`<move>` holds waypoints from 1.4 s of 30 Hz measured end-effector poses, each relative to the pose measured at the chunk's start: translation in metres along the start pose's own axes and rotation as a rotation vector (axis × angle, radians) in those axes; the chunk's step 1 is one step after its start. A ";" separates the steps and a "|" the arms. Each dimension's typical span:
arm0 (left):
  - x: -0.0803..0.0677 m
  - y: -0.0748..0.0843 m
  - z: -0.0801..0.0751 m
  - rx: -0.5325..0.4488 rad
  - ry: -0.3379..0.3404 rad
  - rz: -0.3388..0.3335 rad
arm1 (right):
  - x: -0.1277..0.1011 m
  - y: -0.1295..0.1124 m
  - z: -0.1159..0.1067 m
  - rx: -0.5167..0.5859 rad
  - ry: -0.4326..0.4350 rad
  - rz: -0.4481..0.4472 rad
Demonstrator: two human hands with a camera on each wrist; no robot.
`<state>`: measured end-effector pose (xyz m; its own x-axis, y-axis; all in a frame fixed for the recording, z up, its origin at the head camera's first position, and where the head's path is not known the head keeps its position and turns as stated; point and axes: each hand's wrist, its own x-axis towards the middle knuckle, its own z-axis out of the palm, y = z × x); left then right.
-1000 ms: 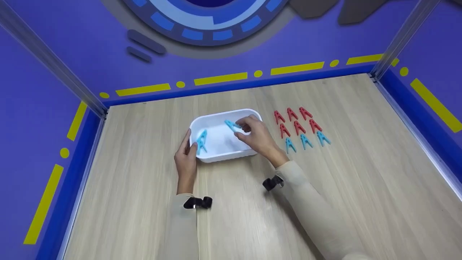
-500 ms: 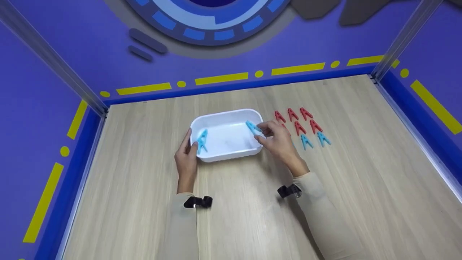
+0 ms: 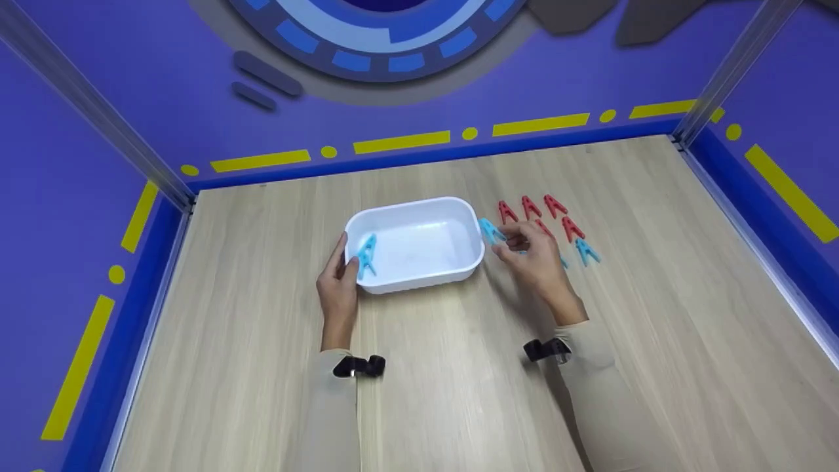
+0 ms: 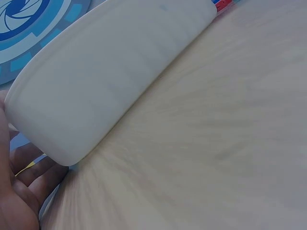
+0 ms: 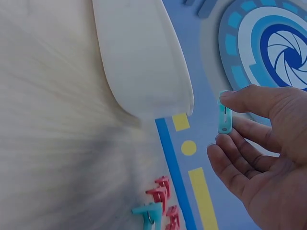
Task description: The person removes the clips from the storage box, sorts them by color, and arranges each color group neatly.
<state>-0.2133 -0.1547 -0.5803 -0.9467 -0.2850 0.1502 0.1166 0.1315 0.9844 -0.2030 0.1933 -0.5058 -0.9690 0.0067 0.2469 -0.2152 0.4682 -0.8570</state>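
My left hand (image 3: 338,298) holds the white plastic tub (image 3: 419,283) by its left end, thumb over the rim and fingers along the outside wall. Light blue clothespins (image 3: 367,254) lie inside, close to that thumb. Just past the tub's right end, my right hand (image 3: 536,259) pinches another light blue clothespin (image 3: 490,231) between thumb and fingertips. In the right wrist view this clothespin (image 5: 224,115) is held above the table, with the remaining fingers loosely bent below it.
Right of the tub, red clothespins (image 3: 555,205) lie in rows, with light blue ones (image 3: 587,251) in the nearest row; my right hand partly covers them. Blue panels (image 3: 275,131) enclose the wooden table (image 3: 249,275) at the back and sides.
My right hand has carried the pinched light blue clothespin rightward, from over the tub's inside to beyond its right rim. The left hand and the tub have stayed in place.
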 end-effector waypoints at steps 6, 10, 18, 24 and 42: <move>0.000 0.000 0.001 0.019 0.010 0.008 | -0.002 0.007 -0.011 -0.024 0.034 -0.002; 0.001 0.000 0.000 0.007 0.006 0.006 | -0.004 0.013 -0.018 -0.044 0.054 0.006; 0.001 0.000 0.001 -0.011 0.010 0.009 | -0.014 0.027 -0.030 -0.076 0.043 0.032; 0.001 0.000 0.001 -0.021 0.016 0.012 | -0.025 0.035 -0.037 -0.126 -0.001 0.078; 0.000 0.000 0.000 -0.038 0.004 -0.004 | -0.050 0.044 -0.053 -0.209 -0.109 0.200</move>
<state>-0.2132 -0.1547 -0.5800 -0.9459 -0.2897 0.1462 0.1240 0.0937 0.9879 -0.1574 0.2602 -0.5325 -0.9994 0.0270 0.0231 -0.0006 0.6390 -0.7692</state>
